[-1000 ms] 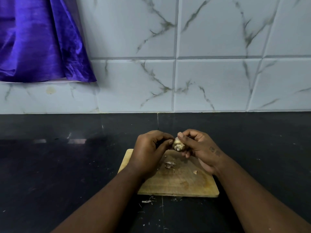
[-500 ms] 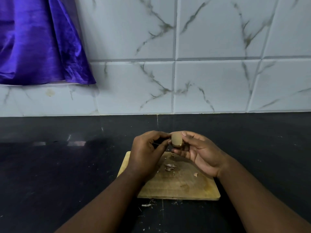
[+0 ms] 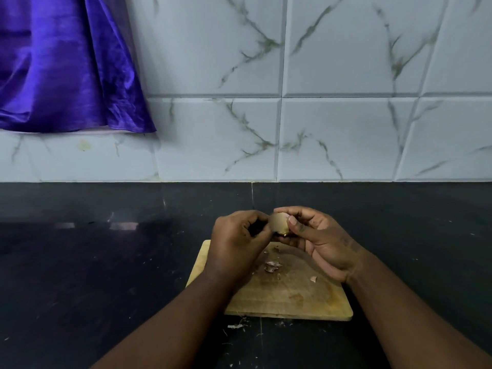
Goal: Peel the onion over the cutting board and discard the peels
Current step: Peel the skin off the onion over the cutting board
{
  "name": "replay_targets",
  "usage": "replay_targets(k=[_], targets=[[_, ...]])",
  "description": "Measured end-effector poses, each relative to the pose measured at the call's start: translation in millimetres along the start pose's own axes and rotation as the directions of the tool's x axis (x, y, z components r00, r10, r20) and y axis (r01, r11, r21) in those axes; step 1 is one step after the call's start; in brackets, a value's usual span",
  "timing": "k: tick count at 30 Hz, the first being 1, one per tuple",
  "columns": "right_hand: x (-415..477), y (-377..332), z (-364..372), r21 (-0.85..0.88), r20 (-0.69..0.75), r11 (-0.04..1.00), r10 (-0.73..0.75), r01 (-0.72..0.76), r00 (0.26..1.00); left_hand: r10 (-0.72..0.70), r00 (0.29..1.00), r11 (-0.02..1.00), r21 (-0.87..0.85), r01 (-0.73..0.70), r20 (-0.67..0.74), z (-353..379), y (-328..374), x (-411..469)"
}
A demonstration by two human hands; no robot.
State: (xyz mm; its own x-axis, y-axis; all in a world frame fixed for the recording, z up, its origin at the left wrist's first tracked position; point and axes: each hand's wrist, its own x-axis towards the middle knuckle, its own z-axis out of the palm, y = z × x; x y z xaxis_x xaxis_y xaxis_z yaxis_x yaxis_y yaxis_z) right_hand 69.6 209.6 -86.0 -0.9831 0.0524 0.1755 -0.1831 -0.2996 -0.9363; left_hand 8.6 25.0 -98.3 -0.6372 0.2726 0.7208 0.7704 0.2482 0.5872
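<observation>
Above the far edge of the cutting board [image 3: 288, 294], the right hand [image 3: 318, 237] has turned the onion [image 3: 280, 222] smooth-side up within its fingertip grip – the left hand [image 3: 239, 241] pinches at its near edge, likely starting another strip – while peels [image 3: 271, 266] lie undiscarded below.

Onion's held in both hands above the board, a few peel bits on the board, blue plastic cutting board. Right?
One thing is off: the cutting board is wooden and tan, not blue plastic, as the head view shows. The rest stands: the left hand and right hand hold the onion above the board, and a few peel bits lie on it.
</observation>
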Motion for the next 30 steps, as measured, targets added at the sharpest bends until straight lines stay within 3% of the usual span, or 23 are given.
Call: replay_targets(k=[8, 14, 19, 22, 25, 30], targets=[[-0.7, -1.9, 0.7, -0.007, -0.026, 1.000, -0.011, 0.011, 1.000, 0.025, 1.000, 1.000, -0.018, -0.025, -0.002, -2.8, 2.1, 0.5], [-1.5, -1.3, -0.2, -0.067, -0.029, 0.998, 0.002, -0.004, 1.000, 0.199, 0.980, 0.954, 0.225, -0.198, 0.019, -3.9, 4.7, 0.2], [-2.5, -1.0, 1.4, -0.161, -0.038, 0.987, -0.028, 0.021, 0.999, 0.223, 0.974, 0.922, 0.314, -0.225, 0.042, -2.6, 6.6, 0.1], [-3.1, -1.4, 0.4, -0.154, -0.021, 0.988, -0.011, 0.008, 1.000, 0.101, 0.995, 0.969, 0.223, -0.101, 0.014, -1.4, 6.8, -0.3], [-3.3, -1.2, -1.2, -0.127, -0.003, 0.992, 0.020, -0.021, 1.000, -0.109, 0.993, 0.993, -0.041, 0.111, 0.044, 0.3, 2.8, 0.3], [-2.3, -3.8, -1.4, -0.050, -0.021, 0.998, 0.031, -0.032, 0.999, -0.150, 0.985, 0.961, -0.223, 0.165, 0.085, 1.4, -0.5, -0.1]])
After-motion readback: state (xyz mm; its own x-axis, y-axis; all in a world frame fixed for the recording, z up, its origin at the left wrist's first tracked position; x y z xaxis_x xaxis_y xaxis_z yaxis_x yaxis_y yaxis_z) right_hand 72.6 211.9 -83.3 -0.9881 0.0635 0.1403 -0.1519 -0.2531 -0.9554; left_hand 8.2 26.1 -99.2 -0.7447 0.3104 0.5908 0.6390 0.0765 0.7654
